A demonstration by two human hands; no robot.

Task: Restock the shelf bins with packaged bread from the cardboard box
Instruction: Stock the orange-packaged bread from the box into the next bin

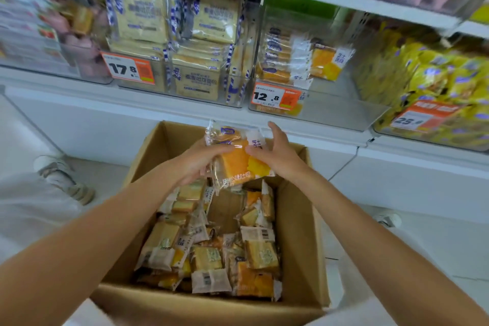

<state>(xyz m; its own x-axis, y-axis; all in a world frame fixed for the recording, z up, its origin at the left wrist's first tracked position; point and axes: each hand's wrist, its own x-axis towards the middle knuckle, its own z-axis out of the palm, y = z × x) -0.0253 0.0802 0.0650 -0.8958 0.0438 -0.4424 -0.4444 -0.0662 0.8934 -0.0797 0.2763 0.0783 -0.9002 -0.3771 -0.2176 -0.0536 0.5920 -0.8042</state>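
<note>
Two hands meet above the open cardboard box (299,219), which sits on the pale floor below the shelf. At far left a shoe (63,180) rests on the floor, and above it a clear toast bin (148,87) is stacked with pale packs behind a tag reading 17.8 (129,69). The left hand (201,164) curls round the left edge of the held packet (235,161), thumb across its front. That packet hangs over the box's far end, just below the shelf lip. Its long axis runs nearly upright, with the crimped clear end pointing up at the shelf and leaning a little left, and the orange printed end pointing down into the box. Whether a second pack lies behind it cannot be told. The right hand (275,156) pinches the packet's right side with its thumb, fingers raised behind. Below, loose packets (211,254) lie jumbled in the box. Further right stand the part-filled middle bin (330,103), tagged 12.8 (275,96), and a bin of yellow packs (436,74).
</note>
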